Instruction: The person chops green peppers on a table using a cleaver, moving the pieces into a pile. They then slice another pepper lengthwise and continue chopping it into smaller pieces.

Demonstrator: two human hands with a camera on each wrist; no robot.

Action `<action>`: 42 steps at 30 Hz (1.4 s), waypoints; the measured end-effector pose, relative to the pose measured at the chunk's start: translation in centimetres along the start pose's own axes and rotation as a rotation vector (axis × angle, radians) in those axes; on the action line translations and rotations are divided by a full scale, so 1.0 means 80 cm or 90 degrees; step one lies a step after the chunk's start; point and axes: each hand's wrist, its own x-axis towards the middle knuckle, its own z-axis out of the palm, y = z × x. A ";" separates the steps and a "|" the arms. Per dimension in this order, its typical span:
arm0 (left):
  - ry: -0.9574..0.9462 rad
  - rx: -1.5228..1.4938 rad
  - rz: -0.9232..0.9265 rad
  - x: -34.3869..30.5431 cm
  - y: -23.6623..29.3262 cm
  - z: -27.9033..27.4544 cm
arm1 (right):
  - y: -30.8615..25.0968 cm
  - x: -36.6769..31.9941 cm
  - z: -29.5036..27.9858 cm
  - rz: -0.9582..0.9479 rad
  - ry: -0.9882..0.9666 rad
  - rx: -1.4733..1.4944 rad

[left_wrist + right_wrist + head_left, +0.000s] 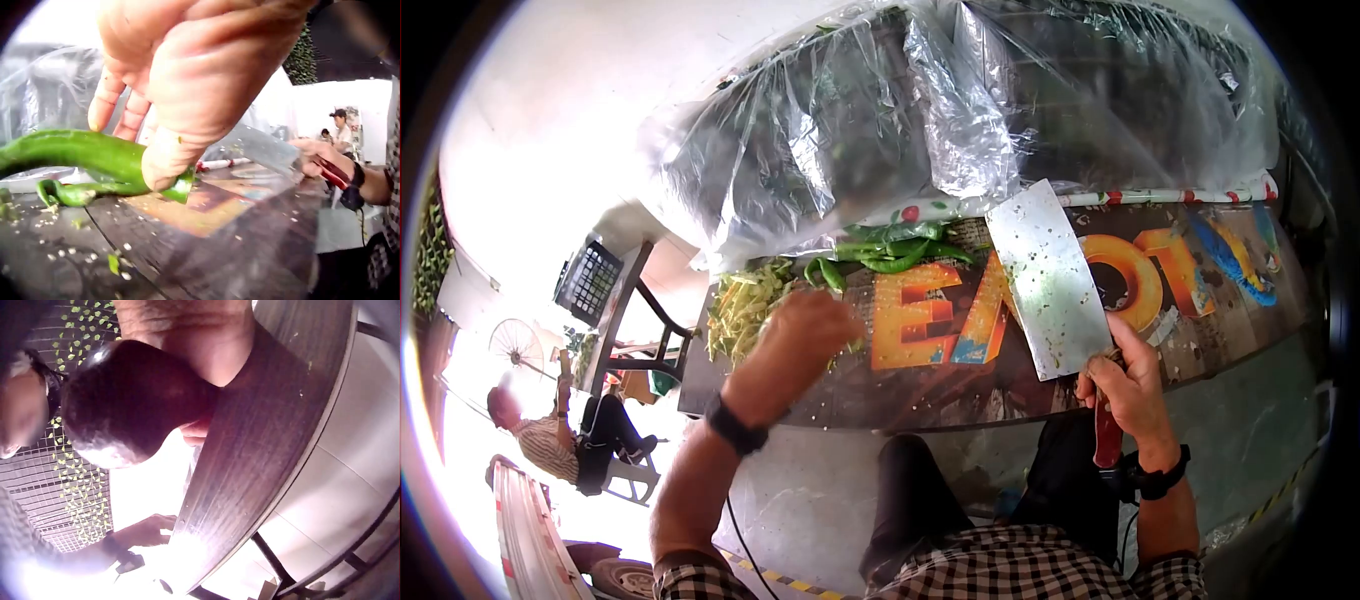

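My right hand [1135, 385] grips a cleaver [1050, 280] by its red handle [1107, 437]. The broad blade is speckled with green bits and lies over the printed tabletop in the head view. In the right wrist view the handle's rounded butt [137, 400] fills the middle, below the palm. My left hand [795, 340], blurred, is beside a pile of pale green shreds [745, 305]. In the left wrist view its thumb presses a cut green pepper piece [180, 189], with the index finger hidden. A long green pepper [75, 150] lies behind the thumb.
Several whole green peppers [900, 250] lie along the back of the table [840, 405]. Clear plastic sheeting [850, 130] covers a bulky load behind them. Small seeds dot the tabletop. A person [550, 440] sits at far left, near a black crate [590, 282].
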 end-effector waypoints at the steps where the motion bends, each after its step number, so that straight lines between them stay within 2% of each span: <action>1: -0.030 0.007 -0.005 -0.004 0.020 -0.006 | -0.002 0.000 -0.001 0.002 -0.003 -0.004; 3: -0.091 0.020 -0.013 -0.013 0.056 -0.013 | 0.000 0.001 -0.001 -0.005 -0.001 -0.001; 6: -0.061 -0.151 -0.024 -0.038 0.079 -0.008 | 0.007 -0.001 0.001 -0.026 0.013 0.003; 7: -0.077 -0.210 -0.063 -0.048 0.080 0.002 | 0.009 -0.002 0.001 -0.030 0.019 -0.006; 10: -0.011 -0.315 -0.074 -0.058 0.070 0.008 | 0.014 -0.001 0.001 -0.039 0.023 -0.021; 13: 0.015 -0.336 -0.124 -0.071 0.058 0.011 | 0.010 -0.002 0.001 -0.034 0.022 -0.032; 16: 0.118 -0.304 -0.269 -0.081 0.048 0.036 | 0.010 0.000 0.000 -0.041 0.010 -0.030; 19: 0.098 -0.295 -0.411 -0.081 0.037 0.044 | 0.011 0.000 -0.001 -0.049 0.008 -0.035; 22: 0.162 -0.271 -0.265 -0.076 0.030 0.046 | 0.012 -0.001 0.000 -0.050 0.020 -0.042; 25: 0.106 -0.260 -0.241 -0.057 0.023 0.041 | 0.013 -0.001 -0.001 -0.046 0.010 -0.029; 28: 0.130 -0.371 -0.306 -0.056 -0.017 0.057 | 0.012 0.000 0.002 -0.056 0.015 -0.028; 29: 0.126 -0.346 -0.360 -0.054 -0.028 0.057 | 0.012 0.000 0.003 -0.061 0.020 -0.032; 33: 0.096 -0.218 -0.398 -0.076 -0.089 0.073 | 0.009 -0.002 0.004 -0.042 0.026 -0.020; 35: 0.099 -0.162 -0.434 -0.085 -0.097 0.070 | 0.008 -0.002 0.001 -0.034 0.016 -0.020; 38: 0.111 -0.130 -0.429 -0.096 -0.100 0.069 | 0.010 -0.002 0.000 -0.046 0.010 0.010; 42: 0.158 -0.142 -0.405 -0.104 -0.068 0.056 | 0.010 -0.001 -0.002 -0.040 0.007 -0.010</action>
